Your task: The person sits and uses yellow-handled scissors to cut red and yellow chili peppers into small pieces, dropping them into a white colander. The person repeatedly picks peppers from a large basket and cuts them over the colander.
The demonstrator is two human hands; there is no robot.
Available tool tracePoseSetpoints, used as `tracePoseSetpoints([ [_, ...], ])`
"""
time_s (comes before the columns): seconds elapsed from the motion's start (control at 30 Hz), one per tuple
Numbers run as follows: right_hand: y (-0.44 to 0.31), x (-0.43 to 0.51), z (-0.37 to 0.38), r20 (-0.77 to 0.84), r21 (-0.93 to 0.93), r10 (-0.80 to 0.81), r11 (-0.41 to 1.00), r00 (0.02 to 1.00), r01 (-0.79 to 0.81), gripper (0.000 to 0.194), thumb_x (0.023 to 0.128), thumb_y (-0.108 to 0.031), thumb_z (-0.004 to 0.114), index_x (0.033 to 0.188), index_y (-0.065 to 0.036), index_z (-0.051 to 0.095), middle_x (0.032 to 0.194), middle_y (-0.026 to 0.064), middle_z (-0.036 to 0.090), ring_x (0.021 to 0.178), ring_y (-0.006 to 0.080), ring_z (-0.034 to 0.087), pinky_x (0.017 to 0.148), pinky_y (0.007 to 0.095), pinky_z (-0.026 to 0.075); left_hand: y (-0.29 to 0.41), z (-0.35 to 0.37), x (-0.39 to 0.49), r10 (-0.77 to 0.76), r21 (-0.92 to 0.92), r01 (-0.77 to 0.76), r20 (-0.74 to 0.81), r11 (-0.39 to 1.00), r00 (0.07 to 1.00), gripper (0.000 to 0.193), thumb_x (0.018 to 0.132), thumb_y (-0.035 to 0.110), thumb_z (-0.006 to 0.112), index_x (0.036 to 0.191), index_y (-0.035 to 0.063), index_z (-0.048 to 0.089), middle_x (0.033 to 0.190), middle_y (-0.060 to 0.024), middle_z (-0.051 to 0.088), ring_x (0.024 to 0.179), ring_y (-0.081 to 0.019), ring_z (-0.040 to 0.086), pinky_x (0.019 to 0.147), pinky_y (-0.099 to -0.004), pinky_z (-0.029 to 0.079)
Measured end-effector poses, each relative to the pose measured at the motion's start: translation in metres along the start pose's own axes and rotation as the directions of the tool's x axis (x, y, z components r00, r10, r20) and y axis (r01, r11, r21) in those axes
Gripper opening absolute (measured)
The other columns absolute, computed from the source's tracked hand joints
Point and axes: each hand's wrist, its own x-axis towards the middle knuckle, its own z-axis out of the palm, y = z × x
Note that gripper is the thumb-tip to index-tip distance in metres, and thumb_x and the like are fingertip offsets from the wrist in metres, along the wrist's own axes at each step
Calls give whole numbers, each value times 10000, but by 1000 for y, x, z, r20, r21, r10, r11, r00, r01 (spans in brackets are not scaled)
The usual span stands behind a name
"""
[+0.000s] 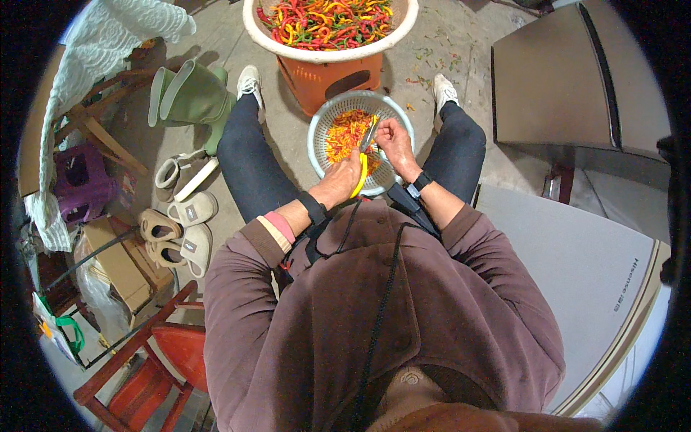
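My left hand point(344, 174) grips scissors point(363, 171) with yellow handles, over the near left rim of a pale plastic colander point(317, 164). The metal blades point up and away, towards the fingertips of my right hand point(397, 143). Those fingertips are pinched at a small yellow chili pepper point(374, 119) beside the blade tips; my right fingers partly hide it. Below both hands, cut red, orange and yellow chili pieces point(345, 135) lie in the colander. Beyond it, a wide white-rimmed basin point(329, 55) holds whole red, yellow and green chilies point(329, 24).
An orange plastic stool point(324, 81) supports the basin. Green rubber boots point(189, 97), slippers point(194, 209) and a red wooden chair point(143, 378) stand left. Grey appliances point(550, 81) are at right. Chili scraps point(432, 56) lie on the concrete floor.
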Motion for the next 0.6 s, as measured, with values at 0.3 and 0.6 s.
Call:
tracePoseSetpoints([
  [0.3, 20, 3, -1, 95, 46, 101, 993, 990, -105, 197, 813, 12, 583, 1006, -20, 555, 817, -10, 568, 734, 60, 528, 668, 200, 457, -3, 7, 1, -44, -282, 37, -17, 959, 999, 464, 834, 39, 473, 1264, -63, 329, 739, -242, 598, 689, -389, 620, 609, -436, 502],
  [0.6, 17, 6, -5, 74, 487, 293, 823, 953, -291, 177, 851, -51, 614, 1026, -44, 584, 833, -4, 620, 690, 60, 561, 660, 200, 486, -14, 19, 5, -174, -733, 241, 168, 636, 970, 375, 910, 219, 480, 1211, 16, 386, 810, -122, 579, 776, -244, 590, 629, -356, 466],
])
